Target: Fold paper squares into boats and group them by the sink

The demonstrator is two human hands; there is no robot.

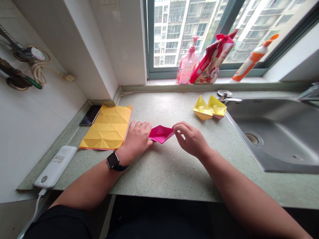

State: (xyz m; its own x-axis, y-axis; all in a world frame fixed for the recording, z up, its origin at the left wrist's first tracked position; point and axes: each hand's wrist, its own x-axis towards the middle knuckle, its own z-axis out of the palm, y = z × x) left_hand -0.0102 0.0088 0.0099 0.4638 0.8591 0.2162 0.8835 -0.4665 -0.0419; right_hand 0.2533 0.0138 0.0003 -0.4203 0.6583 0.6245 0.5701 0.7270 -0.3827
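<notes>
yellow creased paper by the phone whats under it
The creased yellow paper lies on the speckled counter, with a pink edge showing along its right and lower sides, so a second sheet may lie beneath. Whatever is under its middle is covered and cannot be seen.

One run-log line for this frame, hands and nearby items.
left hand: holds folded magenta paper | right hand: pinches its other end | nearby: two yellow origami boats; creased yellow paper sheet
</notes>
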